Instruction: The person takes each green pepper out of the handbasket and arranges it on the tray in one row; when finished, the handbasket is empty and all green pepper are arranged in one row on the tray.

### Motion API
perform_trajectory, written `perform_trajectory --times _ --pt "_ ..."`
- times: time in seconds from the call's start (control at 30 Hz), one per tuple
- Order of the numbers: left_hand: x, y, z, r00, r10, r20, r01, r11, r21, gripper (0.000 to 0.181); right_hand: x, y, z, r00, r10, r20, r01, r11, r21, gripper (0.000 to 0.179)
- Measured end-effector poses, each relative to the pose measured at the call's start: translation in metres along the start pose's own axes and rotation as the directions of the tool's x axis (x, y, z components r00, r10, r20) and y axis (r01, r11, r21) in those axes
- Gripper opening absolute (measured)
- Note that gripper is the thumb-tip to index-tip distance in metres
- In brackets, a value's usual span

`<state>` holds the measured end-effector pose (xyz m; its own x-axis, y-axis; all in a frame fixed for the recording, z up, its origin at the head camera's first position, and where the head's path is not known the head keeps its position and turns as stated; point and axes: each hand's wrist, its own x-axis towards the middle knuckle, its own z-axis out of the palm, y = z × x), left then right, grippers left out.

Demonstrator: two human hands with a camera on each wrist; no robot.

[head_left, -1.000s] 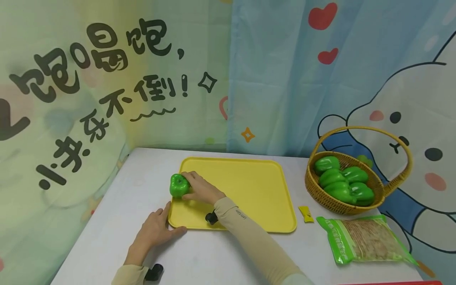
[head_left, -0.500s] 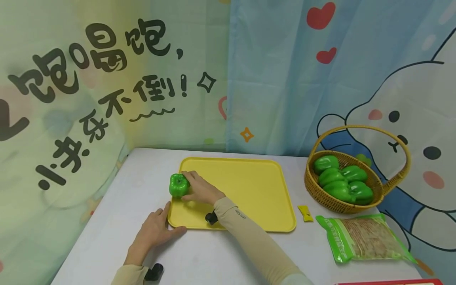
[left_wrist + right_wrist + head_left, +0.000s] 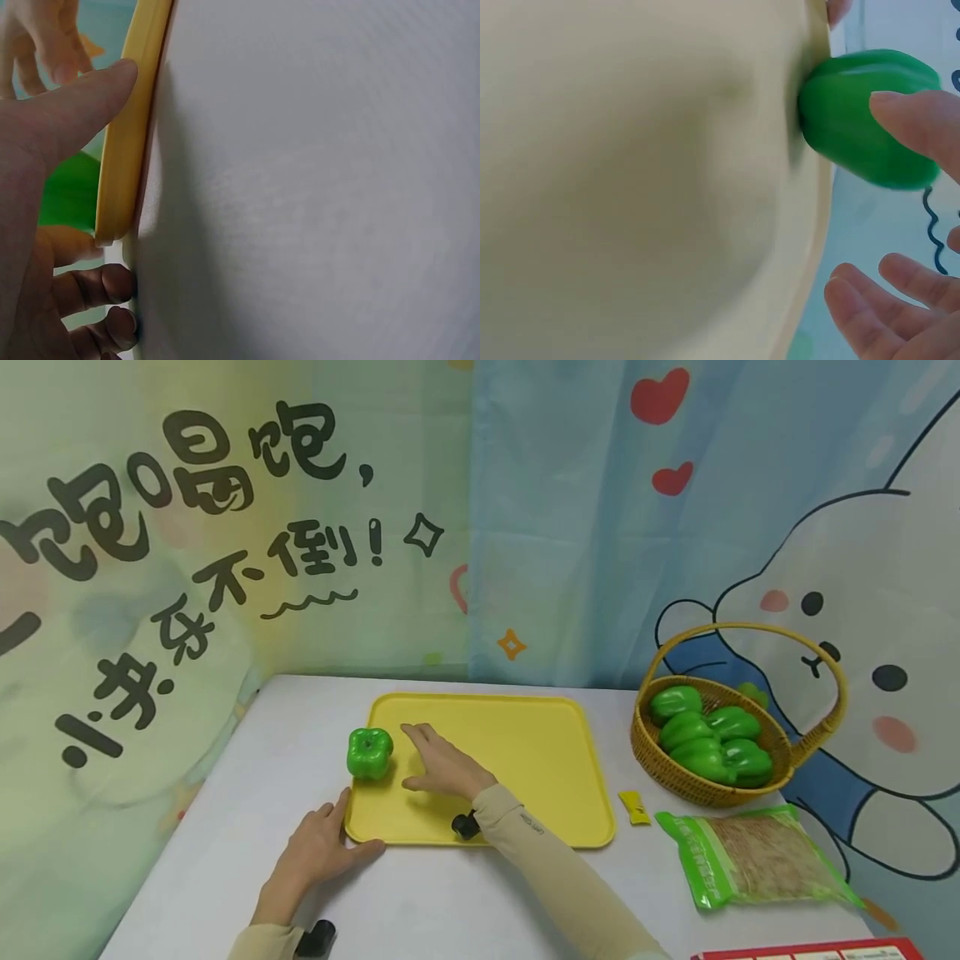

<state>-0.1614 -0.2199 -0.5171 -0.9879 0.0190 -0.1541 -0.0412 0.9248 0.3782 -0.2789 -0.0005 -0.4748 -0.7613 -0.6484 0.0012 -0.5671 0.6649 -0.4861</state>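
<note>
A glossy green bell pepper (image 3: 370,753) stands upright at the left edge of the yellow tray (image 3: 480,695), overlapping its rim. My right hand (image 3: 450,766) hovers over the tray just right of the pepper, fingers spread and holding nothing. From the right wrist view, the thumb (image 3: 919,120) overlaps the pepper (image 3: 870,112) while the other fingers (image 3: 874,315) are apart from it. At the tray's near left corner rests my left hand (image 3: 318,847). Its thumb (image 3: 97,97) lies straight across the front rim, and its fingers (image 3: 97,289) reach along the left side.
A wicker basket (image 3: 678,785) with a tall handle and several green peppers stands at the right. Near it lie a small yellow packet (image 3: 635,807) and a green-edged food bag (image 3: 757,858). A red-edged box (image 3: 810,950) enters at the bottom right. Printed curtains hang behind the white table (image 3: 420,902).
My right hand has let go of the green bell pepper and moved a little to the right. The pepper stays at the tray's left edge. The left hand keeps its place; the head view shifts slightly.
</note>
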Motion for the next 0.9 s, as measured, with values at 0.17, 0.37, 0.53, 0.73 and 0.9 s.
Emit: perform_trajectory --times 0.17,0.37,0.53,0.73,0.9 --pt "-0.003 -0.002 -0.001 1.000 -0.003 0.002 0.003 1.000 0.003 0.116 -0.018 0.005 -0.018 1.000 -0.015 -0.027 0.014 0.999 -0.035 0.086" --pt "-0.002 0.000 0.000 1.000 -0.007 0.014 0.007 1.000 -0.011 0.118 -0.045 0.018 -0.042 0.997 0.027 -0.077 -0.035 0.994 -0.100 0.085" --pt "-0.003 0.004 0.000 1.000 0.000 0.022 0.000 1.000 -0.002 0.119 -0.074 0.038 -0.059 0.988 0.084 -0.127 -0.097 0.990 -0.106 0.084" --pt "-0.004 0.007 0.000 0.999 0.023 0.026 -0.023 1.000 0.011 0.120 -0.115 0.066 -0.078 0.969 0.131 -0.210 -0.163 0.976 -0.144 0.081" --pt "-0.005 0.007 -0.003 0.999 0.016 0.036 -0.016 1.000 0.023 0.120 -0.145 0.088 -0.096 0.946 0.191 -0.262 -0.238 0.958 -0.159 0.081"
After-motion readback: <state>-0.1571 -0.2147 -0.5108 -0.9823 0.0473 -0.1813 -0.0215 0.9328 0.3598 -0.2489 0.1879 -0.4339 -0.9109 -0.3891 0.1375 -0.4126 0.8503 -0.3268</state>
